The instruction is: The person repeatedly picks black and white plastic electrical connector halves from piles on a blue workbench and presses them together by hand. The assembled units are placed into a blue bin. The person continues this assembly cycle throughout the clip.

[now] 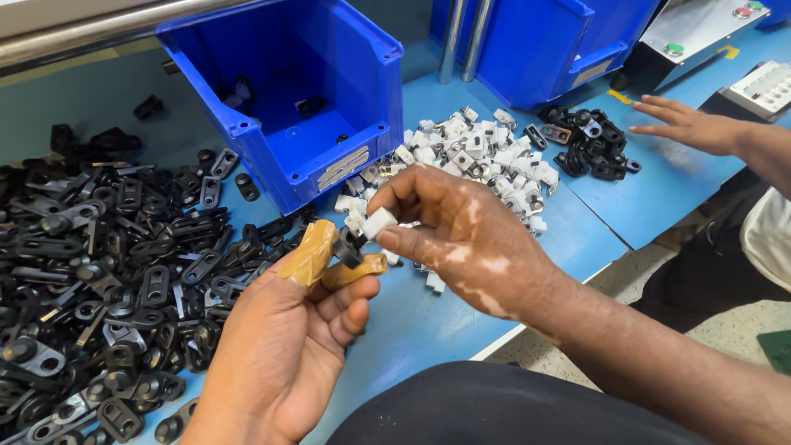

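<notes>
- Small black part (347, 250): dark, rounded, partly hidden by fingertips; held above the blue table (412, 321), near centre, between both hands.
- Small white block (380, 222): pale, boxy, pressed against the black part from the right.
- Left hand (288, 346): palm up, fingers curled; thumb and forefinger, wrapped in tan tape, pinch the black part.
- Right hand (461, 235): reaching in from the right, back of hand up; thumb and forefinger closed on the white block.
- Blue bin (313, 156): open-fronted, just beyond the hands; nearly bare, a few black pieces on its floor.
- Second blue bin (544, 49): far right; contents not visible.
- Pile of black parts (107, 272): flat pieces with holes, spread loose across the left of the table.
- Heap of white blocks (478, 156): right of the blue bin, just beyond the right hand.
- Smaller black heap (589, 144): far right of the white heap.
- Another person's hand (688, 125): far right, fingers spread flat, beside the smaller black heap.
</notes>
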